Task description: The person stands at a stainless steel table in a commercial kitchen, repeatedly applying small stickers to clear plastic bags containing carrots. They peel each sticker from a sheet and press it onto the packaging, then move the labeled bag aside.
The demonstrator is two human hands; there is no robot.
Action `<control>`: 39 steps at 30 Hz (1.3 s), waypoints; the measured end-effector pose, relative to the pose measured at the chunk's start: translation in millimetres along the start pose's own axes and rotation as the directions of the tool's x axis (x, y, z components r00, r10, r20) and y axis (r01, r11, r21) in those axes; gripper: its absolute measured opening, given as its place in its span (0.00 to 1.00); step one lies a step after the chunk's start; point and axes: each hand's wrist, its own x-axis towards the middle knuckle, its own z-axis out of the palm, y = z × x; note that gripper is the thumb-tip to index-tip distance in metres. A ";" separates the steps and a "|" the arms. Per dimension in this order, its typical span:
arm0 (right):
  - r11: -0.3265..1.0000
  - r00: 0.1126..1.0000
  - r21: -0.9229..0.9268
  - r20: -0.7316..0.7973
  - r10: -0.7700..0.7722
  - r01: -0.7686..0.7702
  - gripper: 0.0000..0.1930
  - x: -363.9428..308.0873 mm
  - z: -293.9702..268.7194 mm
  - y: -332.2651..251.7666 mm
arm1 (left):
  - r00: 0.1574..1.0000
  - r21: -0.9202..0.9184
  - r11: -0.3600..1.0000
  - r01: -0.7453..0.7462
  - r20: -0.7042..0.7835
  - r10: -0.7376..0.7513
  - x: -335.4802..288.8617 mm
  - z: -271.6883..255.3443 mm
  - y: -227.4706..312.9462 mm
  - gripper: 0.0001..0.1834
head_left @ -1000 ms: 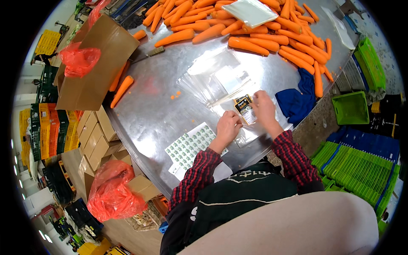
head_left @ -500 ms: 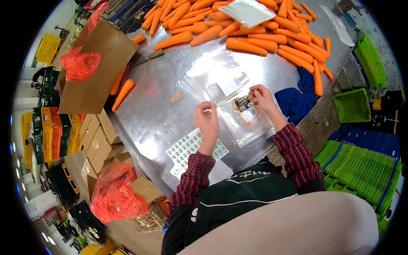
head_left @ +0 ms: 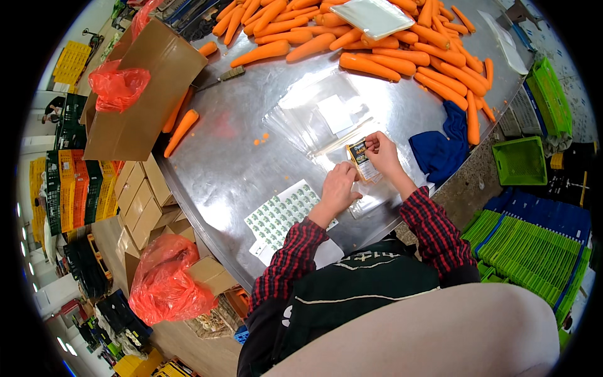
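A small black, orange and white label (head_left: 359, 154) lies over a clear plastic bag (head_left: 375, 206) on the metal table. My right hand (head_left: 384, 155) pinches the label at its upper right edge. At the label's lower left, my left hand (head_left: 340, 187) rests on the bag, thumb apart from the bent fingers. More clear bags (head_left: 295, 125) are fanned out just beyond, a white slip (head_left: 334, 114) among them. Left of my left wrist is a sheet of small green-printed stickers (head_left: 282, 213), partly over a white paper (head_left: 264, 252).
Many carrots (head_left: 370, 65) are heaped at the table's far side, with a packet of clear bags (head_left: 373, 17) on top. A blue cloth (head_left: 440, 144) lies at the right edge. Left stand a cardboard box (head_left: 144, 94) and a knife (head_left: 231, 74). Green crates (head_left: 534, 251) are stacked right.
My left hand has come right and down onto the bag beside the label. My right hand has shifted slightly left and nearer, over the label's edge.
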 end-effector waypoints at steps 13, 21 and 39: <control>0.927 0.948 -0.293 -0.140 -0.285 0.235 0.19 10.1 -42.3 6.1 | 0.953 -0.382 0.891 0.244 -0.077 -0.294 0.8 1.7 -15.8 0.05; 0.947 0.919 -0.033 -0.233 -0.318 0.319 0.09 20.8 -34.9 -72.5 | 0.751 -0.781 0.594 0.194 -0.271 -0.602 -29.4 -100.9 -58.5 0.12; 0.792 0.579 0.004 0.680 -0.450 0.611 0.06 -56.0 93.4 -128.1 | 0.711 -0.645 0.593 0.482 -0.107 -0.695 -193.2 -167.5 -61.4 0.07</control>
